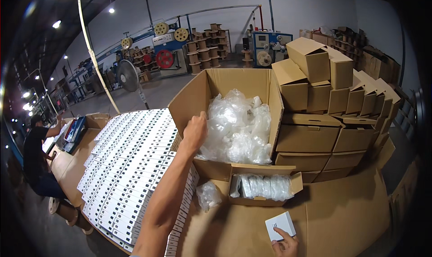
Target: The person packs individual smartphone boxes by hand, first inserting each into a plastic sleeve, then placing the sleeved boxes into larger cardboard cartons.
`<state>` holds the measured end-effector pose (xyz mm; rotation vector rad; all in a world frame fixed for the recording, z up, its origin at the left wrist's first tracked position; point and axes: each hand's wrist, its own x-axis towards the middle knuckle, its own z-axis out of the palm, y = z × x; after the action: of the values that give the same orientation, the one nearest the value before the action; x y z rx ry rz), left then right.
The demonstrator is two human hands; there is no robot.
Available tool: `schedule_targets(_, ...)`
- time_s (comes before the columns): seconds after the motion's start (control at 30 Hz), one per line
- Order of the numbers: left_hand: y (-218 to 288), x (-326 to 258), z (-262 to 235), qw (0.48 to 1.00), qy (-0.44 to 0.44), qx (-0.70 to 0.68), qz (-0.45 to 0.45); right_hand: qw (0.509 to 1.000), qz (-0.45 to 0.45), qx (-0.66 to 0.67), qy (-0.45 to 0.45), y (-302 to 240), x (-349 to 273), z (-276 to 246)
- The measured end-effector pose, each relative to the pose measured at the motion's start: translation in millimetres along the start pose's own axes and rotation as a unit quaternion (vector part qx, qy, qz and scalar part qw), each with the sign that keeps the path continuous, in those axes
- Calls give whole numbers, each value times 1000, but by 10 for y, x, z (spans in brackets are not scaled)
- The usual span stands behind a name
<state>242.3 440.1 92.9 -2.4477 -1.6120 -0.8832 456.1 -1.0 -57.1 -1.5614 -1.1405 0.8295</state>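
Note:
My left hand (195,130) reaches across to the large open carton (186,91), at the left side of its opening. Its fingers are curled, and whatever they may hold is hidden. Beside it, crumpled clear plastic bags (236,122) fill the carton. My right hand (285,243) grips a small white box (280,225) at lower right, thumb and fingers on its near side, over the cardboard surface. Just beyond stands a small open brown box (256,202) with a row of plastic-wrapped items (265,187) inside. A loose clear plastic bag (208,196) lies left of it.
Many white boxes (130,167) stand in tight rows at left. Brown cartons (310,133) are stacked at right, beside the large carton. A person (38,153) works at far left. A fan (128,75), machines and wooden spools (203,54) stand behind.

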Motion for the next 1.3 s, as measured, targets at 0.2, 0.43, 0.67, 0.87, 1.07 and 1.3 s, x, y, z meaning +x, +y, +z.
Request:
schedule_targets(0.2, 49, 41, -415, 985, 113, -100, 80, 1000, -13, -7, -3, -154, 131, 30)
schedule_targets(0.43, 233, -351, -1070, 969, 119, -216, -4, 1000, -21, -8, -15, -514, 288, 24)
schedule_targets(0.67, 520, -1962, -1157, 812, 29, -571, -116, 968, -199, 155, 0, -1198, 664, 350)
schedule_targets(0.87, 894, -3321, -1039, 780, -36, -591, -201, 965, -126, 225, -51, -1190, 449, 841)
schedule_targets(1.07, 698, -4188, -865, 694, -139, -655, -264, 967, -98, 228, 52, -843, -58, 878)
schedule_targets(1.3, 844, -4152, -992, 755, -184, -594, -209, 983, -42, 178, 24, -700, -597, 849)
